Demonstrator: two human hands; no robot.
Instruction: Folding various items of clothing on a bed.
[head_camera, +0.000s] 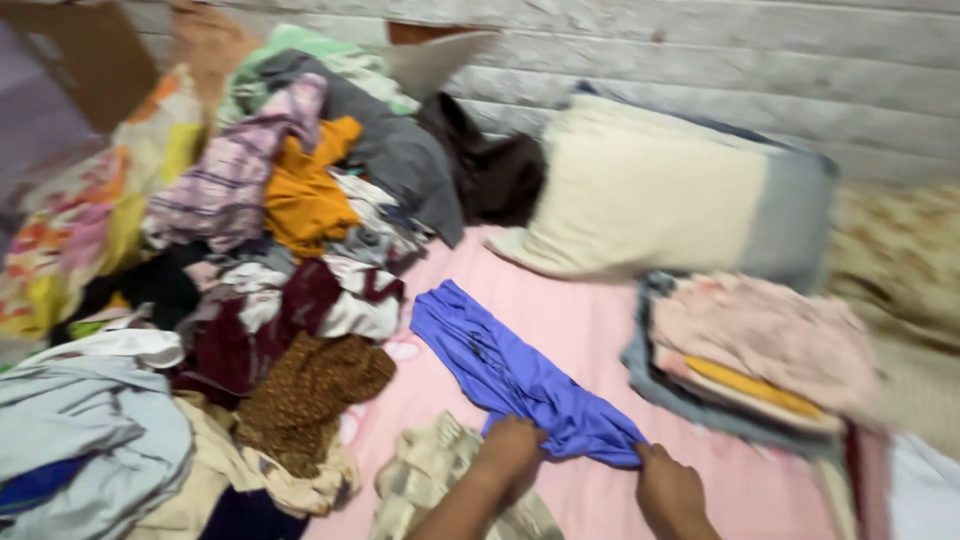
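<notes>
A blue-violet garment (505, 370) lies stretched across the pink bed sheet (560, 310), running from the upper left down to my hands. My left hand (510, 452) grips its near end on the left side. My right hand (668, 488) pinches the same end at the right corner. Both hands sit at the bottom middle of the view. A cream patterned cloth (430, 470) lies under my left forearm.
A big heap of mixed unfolded clothes (270, 230) fills the left side. A stack of folded clothes (750, 350) sits at the right. A cream and grey pillow (660, 190) leans against the pale brick wall (720, 50). A cardboard box (85, 50) stands at the top left.
</notes>
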